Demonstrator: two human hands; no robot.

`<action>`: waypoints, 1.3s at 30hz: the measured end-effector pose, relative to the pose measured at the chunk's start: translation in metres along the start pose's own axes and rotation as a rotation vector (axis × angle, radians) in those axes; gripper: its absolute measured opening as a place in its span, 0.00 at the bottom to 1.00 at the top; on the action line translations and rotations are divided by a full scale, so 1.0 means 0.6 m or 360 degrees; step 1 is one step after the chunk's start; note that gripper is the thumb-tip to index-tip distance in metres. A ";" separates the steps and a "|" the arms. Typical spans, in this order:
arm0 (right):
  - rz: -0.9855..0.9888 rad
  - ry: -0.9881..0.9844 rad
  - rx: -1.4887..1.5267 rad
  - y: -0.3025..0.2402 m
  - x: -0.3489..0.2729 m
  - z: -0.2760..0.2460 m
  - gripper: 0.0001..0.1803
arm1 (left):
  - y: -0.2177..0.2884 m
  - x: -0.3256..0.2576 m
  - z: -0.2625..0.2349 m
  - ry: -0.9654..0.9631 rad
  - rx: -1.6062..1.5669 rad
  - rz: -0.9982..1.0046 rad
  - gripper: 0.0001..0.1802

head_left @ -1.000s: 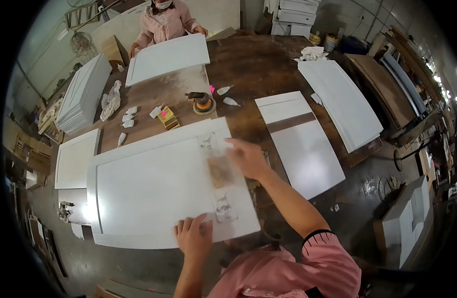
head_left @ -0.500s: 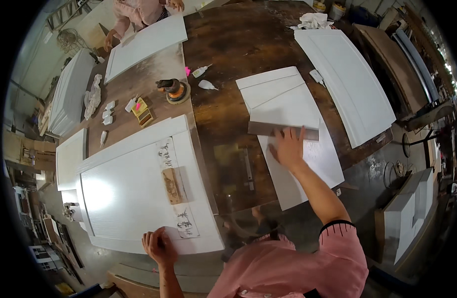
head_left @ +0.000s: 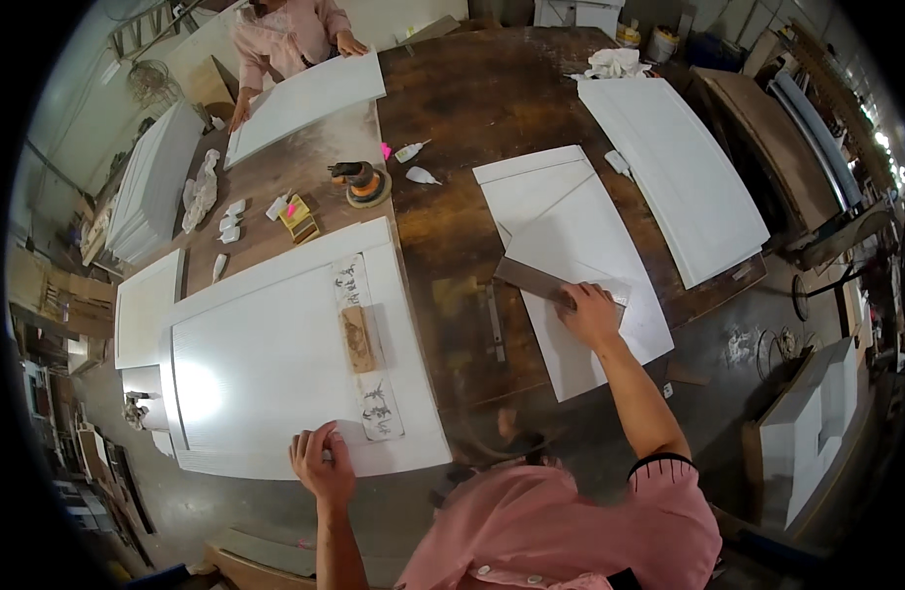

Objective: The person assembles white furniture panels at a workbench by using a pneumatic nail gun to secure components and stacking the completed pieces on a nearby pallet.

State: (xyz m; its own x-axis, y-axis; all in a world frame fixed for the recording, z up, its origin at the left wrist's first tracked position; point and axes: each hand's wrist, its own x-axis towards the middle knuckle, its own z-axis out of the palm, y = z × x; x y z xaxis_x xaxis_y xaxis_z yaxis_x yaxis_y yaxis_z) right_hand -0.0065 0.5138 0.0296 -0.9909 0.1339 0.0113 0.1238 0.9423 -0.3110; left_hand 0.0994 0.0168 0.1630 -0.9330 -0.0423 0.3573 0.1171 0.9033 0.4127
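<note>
A cluttered workshop surrounds a long, dark, worn wooden desk (head_left: 472, 118) that fills most of the view, with a grey concrete floor (head_left: 728, 344) below it and stacks of white boards (head_left: 152, 182) along the left wall. On the desk's near left lies the biggest piece, a large white panel door (head_left: 266, 364), its framed face up. A second long white panel (head_left: 669, 167) lies at the desk's right edge, and a third white panel (head_left: 305, 98) sits at the far end, where another person in a pink top (head_left: 290, 29) rests both hands on it. Between them, in front of the right arm, lie two overlapping smaller white panels (head_left: 571, 246).

The left hand (head_left: 322, 462) lies flat, fingers spread, on the near edge of the large door. The right hand (head_left: 588, 310) presses down on a flat grey sanding block (head_left: 536, 280) that sits on the lower of the small panels; whether the fingers close around it cannot be told.

On the large door rests a brown sanding block (head_left: 357, 337) on a strip of marked paper (head_left: 364, 354). Beyond it stand an orange-and-black sander (head_left: 359, 182), a yellow block (head_left: 300, 218), and small white squeeze bottles (head_left: 413, 162).
</note>
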 end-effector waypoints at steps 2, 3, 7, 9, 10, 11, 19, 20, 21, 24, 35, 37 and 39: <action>0.0067 0.0221 -0.0008 0.006 -0.012 -0.023 0.26 | 0.000 -0.005 -0.007 0.0016 -0.0007 0.0000 0.07; 0.0075 0.0243 -0.0026 0.024 -0.011 -0.031 0.26 | 0.002 -0.003 -0.007 0.0016 -0.0020 0.0027 0.07; 0.0173 0.0436 -0.0305 0.081 0.003 -0.029 0.28 | 0.005 -0.002 -0.011 0.0028 -0.0051 0.0044 0.06; 0.0229 0.0287 -0.0333 0.079 0.012 -0.035 0.29 | 0.002 -0.005 -0.012 0.0036 -0.0028 0.0086 0.06; 0.0317 0.0087 -0.0221 0.060 0.016 -0.054 0.28 | -0.003 -0.009 -0.012 0.0042 -0.0018 0.0070 0.06; 0.0404 -0.0115 -0.0111 0.044 0.017 -0.065 0.27 | -0.008 -0.010 -0.010 0.0075 -0.0031 0.0073 0.06; 0.0326 -0.0101 -0.0248 0.018 -0.044 -0.080 0.20 | -0.011 -0.010 -0.018 0.0129 -0.0051 0.0131 0.06; 0.0337 -0.0073 -0.0223 0.024 -0.051 -0.084 0.19 | -0.010 -0.010 -0.020 0.0119 -0.0051 0.0130 0.05; 0.0348 -0.0049 -0.0200 0.024 -0.057 -0.091 0.19 | -0.009 -0.011 -0.020 0.0107 -0.0052 0.0126 0.05; 0.0471 0.0103 -0.0101 0.025 -0.077 -0.121 0.19 | -0.001 -0.009 -0.023 0.0109 -0.0075 0.0134 0.05; 0.0375 -0.1226 0.3234 -0.358 -0.209 -0.208 0.52 | 0.096 0.071 -0.065 -0.0596 -0.1450 0.0131 0.22; 0.0214 -0.1511 0.3033 -0.429 -0.224 -0.207 0.57 | 0.117 0.081 -0.076 -0.0746 -0.1707 0.0118 0.25; 0.0117 -0.2011 0.3312 -0.473 -0.242 -0.190 0.58 | 0.123 0.082 -0.088 -0.1097 -0.2337 -0.0019 0.28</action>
State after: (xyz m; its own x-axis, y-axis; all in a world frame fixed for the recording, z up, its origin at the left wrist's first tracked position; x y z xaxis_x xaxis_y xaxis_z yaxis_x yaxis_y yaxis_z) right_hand 0.1082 0.2622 0.2246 -0.6339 -0.7639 -0.1207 0.7298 -0.5392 -0.4203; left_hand 0.0803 0.0586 0.2553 -0.8563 0.5083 0.0921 -0.0612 -0.2769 0.9590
